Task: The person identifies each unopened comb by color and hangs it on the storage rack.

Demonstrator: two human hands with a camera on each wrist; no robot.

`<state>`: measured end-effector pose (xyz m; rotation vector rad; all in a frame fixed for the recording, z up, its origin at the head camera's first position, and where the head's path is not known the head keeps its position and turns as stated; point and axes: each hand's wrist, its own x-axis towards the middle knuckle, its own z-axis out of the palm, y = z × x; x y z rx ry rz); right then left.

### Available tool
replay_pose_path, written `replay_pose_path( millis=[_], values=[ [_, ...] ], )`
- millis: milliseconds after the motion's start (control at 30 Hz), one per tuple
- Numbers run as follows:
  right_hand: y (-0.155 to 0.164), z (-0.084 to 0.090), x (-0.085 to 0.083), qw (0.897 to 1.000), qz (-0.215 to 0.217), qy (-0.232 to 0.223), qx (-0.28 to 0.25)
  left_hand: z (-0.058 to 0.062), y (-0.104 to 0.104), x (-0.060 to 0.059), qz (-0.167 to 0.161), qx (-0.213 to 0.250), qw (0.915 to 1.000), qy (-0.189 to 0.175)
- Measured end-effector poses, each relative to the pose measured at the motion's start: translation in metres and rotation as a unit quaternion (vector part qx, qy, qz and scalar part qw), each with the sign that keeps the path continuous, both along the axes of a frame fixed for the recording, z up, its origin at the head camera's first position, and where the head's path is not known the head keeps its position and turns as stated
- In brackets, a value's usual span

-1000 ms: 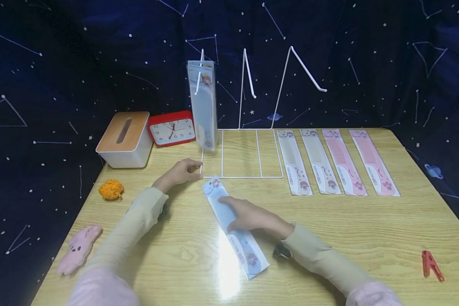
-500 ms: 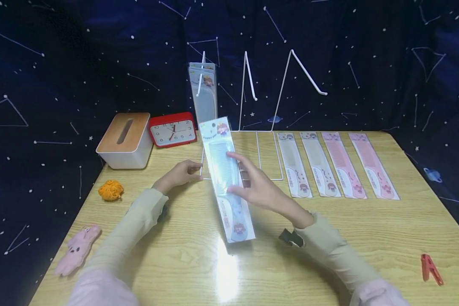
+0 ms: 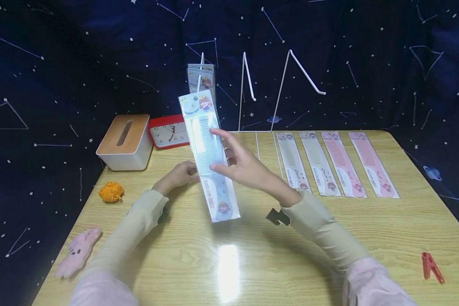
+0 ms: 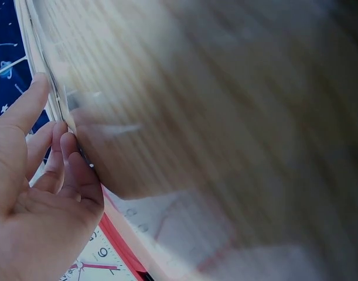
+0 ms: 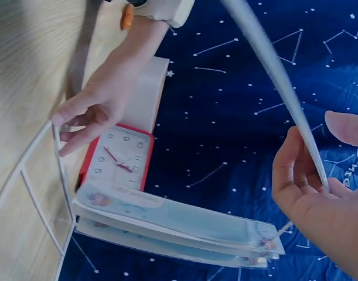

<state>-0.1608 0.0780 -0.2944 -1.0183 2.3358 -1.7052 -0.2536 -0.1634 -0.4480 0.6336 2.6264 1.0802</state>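
My right hand [image 3: 248, 165] grips a packaged blue plastic comb [image 3: 216, 193] by its edge, thumb in front and fingers behind. The pack is lifted off the table and leans slightly, its top just before the left hook. Behind it, several similar blue packs [image 3: 208, 87] hang on that hook of the white wire rack [image 3: 305, 71]. My left hand [image 3: 177, 176] pinches the rack's base corner, as the right wrist view shows; in the head view the held pack partly covers that corner. Blurred clear plastic fills much of the left wrist view beside the left hand [image 4: 41, 193].
Right of the rack lie two pale comb packs [image 3: 319, 163] and two pink ones [image 3: 344, 163]. At left stand a tissue box [image 3: 134, 153] and a red clock [image 3: 168, 132], with orange yarn [image 3: 111, 192] and a pink plush [image 3: 79, 250] nearer. A red clip [image 3: 431, 267] lies front right.
My right hand has raised the comb pack from the table and carried it up and leftward toward the left hook, turning it more upright. The left hand has stayed at the rack corner.
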Motion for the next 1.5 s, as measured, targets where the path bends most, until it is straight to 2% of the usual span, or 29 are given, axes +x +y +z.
replay_pose_path(
  millis=[233,467,667,867,1067,1200,1333,1500],
  values=[
    [-0.003,-0.008,-0.007,1.0,-0.012,0.002,0.009,-0.001,0.0,0.002,0.002,-0.002,1.0,0.004],
    [-0.003,-0.009,-0.015,1.0,-0.015,-0.004,0.009,-0.001,0.001,0.001,0.011,-0.014,0.9998,-0.011],
    [-0.011,-0.008,-0.041,1.0,-0.01,-0.012,0.021,0.002,0.001,0.0,0.012,-0.019,0.9997,-0.008],
    [-0.017,-0.009,-0.074,0.998,-0.037,-0.024,0.049,0.001,0.001,-0.002,0.013,-0.015,0.9994,-0.028],
    [-0.017,-0.022,-0.092,0.996,-0.058,-0.044,0.056,0.002,0.001,0.001,0.009,0.0,0.999,-0.043],
    [-0.014,-0.034,-0.098,0.996,-0.054,-0.046,0.058,0.0,0.001,0.002,0.008,0.006,0.9988,-0.047],
    [-0.007,-0.044,-0.097,0.996,-0.055,-0.049,0.059,-0.003,-0.002,0.0,-0.003,0.017,0.9992,-0.036],
    [0.012,-0.056,-0.09,0.993,-0.085,-0.056,0.062,-0.007,-0.005,-0.004,-0.019,0.024,0.9994,-0.015]
  ],
)
